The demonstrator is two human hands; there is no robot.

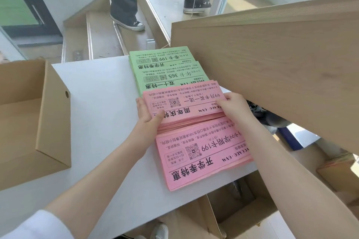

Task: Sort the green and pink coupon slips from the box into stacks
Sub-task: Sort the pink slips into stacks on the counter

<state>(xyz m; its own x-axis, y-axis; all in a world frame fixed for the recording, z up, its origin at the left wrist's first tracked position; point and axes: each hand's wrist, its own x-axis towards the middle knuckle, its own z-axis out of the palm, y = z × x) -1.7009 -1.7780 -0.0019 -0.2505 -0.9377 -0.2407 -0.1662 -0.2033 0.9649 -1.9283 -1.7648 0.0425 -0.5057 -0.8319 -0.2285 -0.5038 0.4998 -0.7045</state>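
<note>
White desk (93, 91) carried your hands: left hand (147, 114) and right hand (233, 106) clasped a pink stack (186, 103); green stacks (165, 68) lay beyond, cardboard box (38, 122) left, contents hidden.

Both forearms are bare from elbow to wrist. The left hand (147, 116) and the right hand (234, 107) wear no gloves, rings, watch or bands that can be seen. A white sleeve (37, 226) of smooth plain fabric, without print or stripe, covers the left upper arm at the lower left corner. The right arm's sleeve lies outside the picture.
</note>
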